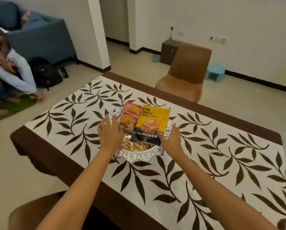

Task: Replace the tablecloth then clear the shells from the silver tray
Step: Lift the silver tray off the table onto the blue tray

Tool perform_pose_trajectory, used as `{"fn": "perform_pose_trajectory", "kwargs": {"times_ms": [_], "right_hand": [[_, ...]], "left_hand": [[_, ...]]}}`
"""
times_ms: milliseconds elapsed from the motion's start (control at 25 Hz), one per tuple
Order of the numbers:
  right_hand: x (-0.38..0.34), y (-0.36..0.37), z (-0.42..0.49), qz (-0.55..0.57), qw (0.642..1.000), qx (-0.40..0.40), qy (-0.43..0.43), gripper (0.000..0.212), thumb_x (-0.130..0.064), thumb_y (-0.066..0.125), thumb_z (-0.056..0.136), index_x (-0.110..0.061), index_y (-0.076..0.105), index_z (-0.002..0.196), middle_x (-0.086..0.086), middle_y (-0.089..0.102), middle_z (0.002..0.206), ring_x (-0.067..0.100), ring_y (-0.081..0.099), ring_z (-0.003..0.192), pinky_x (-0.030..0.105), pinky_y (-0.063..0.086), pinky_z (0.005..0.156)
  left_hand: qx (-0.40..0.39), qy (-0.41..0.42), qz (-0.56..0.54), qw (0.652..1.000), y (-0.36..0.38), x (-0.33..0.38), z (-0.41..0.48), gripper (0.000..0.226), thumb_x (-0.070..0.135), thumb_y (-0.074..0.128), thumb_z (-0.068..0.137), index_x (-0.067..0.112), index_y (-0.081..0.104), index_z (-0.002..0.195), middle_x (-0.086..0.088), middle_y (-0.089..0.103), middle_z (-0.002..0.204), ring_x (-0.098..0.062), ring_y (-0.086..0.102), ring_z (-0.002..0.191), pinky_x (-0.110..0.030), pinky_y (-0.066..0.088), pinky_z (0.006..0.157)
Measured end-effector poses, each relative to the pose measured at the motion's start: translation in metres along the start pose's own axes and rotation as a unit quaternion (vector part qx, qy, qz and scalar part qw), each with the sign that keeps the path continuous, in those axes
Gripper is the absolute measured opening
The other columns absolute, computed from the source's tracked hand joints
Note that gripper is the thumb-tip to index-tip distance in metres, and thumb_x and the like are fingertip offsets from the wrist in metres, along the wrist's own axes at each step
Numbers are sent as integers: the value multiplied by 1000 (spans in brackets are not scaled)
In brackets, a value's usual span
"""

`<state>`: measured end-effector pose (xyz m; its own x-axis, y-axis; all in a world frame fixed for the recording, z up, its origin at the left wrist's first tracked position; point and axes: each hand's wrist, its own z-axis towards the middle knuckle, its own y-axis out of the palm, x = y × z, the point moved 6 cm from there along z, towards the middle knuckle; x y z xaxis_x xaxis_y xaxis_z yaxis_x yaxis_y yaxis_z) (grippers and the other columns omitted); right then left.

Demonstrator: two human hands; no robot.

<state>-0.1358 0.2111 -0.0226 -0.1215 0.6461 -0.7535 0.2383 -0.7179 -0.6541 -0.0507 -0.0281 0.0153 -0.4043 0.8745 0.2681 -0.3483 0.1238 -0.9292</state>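
A round silver tray with a scalloped, embossed rim (139, 157) stands in the middle of a white tablecloth printed with dark brown leaves and edged in brown (205, 163). The left hand (110, 132) lies palm down on the tray's left rim with its fingers reaching along the edge. Whether it actually grips the rim cannot be told. The right hand (172, 140) holds the tray's right rim, its fingers outside the edge and its thumb pressing on the dark lower end of a yellow and black almond packet (152, 123).

A heap of pale nut shells (134, 146) fills the near part of the tray, between the two wrists. The almond packet lies in the far part of the tray, and an orange-red snack packet (129, 117) sits just beside it on its left.

Beyond the tray, past the far edge of the cloth, stands a brown moulded chair (185, 72). Far to the tray's left, a person in pale sleeves (14, 72) sits on the floor beside a black backpack (46, 72).
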Motion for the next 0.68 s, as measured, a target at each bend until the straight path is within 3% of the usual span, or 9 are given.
{"fn": "perform_pose_trajectory", "kwargs": {"times_ms": [120, 240, 360, 480, 680], "right_hand": [[0, 8, 5, 37, 998, 50, 29, 83, -48, 50, 91, -4, 11, 149, 20, 13, 156, 33, 12, 144, 44, 20, 115], [-4, 11, 0, 28, 996, 67, 43, 76, -45, 46, 95, -9, 8, 151, 14, 24, 154, 30, 28, 140, 42, 34, 107], [-3, 7, 0, 43, 995, 82, 33, 69, -41, 49, 96, -10, 15, 147, 12, 58, 128, 26, 62, 105, 36, 51, 83], [-3, 5, 0, 38, 994, 95, 30, 62, -34, 54, 95, -10, 22, 142, 9, 65, 114, 23, 64, 89, 29, 50, 70], [6, -21, -14, 73, 990, 112, 38, 60, -34, 58, 93, -10, 28, 139, 5, 65, 110, 17, 61, 87, 26, 44, 70]], "left_hand": [[-36, -72, -10, 997, 9, -21, 2, 62, 41, 45, 95, 8, 30, 146, -25, 30, 147, -45, 30, 133, -56, 29, 104], [-73, -95, -63, 991, 22, -30, 2, 70, 49, 42, 94, 8, 21, 148, -24, 22, 150, -47, 35, 129, -54, 38, 100], [-75, -103, -95, 987, 24, -30, 5, 71, 47, 45, 94, 6, 23, 146, -22, 21, 150, -46, 38, 127, -51, 44, 96], [-63, -102, -107, 987, 21, -28, 6, 65, 42, 48, 94, 3, 27, 142, -21, 25, 145, -46, 45, 119, -48, 47, 90], [-57, -89, -137, 985, 10, -1, -2, 62, 40, 49, 94, 4, 30, 141, -20, 26, 144, -43, 48, 116, -45, 49, 87]]}}
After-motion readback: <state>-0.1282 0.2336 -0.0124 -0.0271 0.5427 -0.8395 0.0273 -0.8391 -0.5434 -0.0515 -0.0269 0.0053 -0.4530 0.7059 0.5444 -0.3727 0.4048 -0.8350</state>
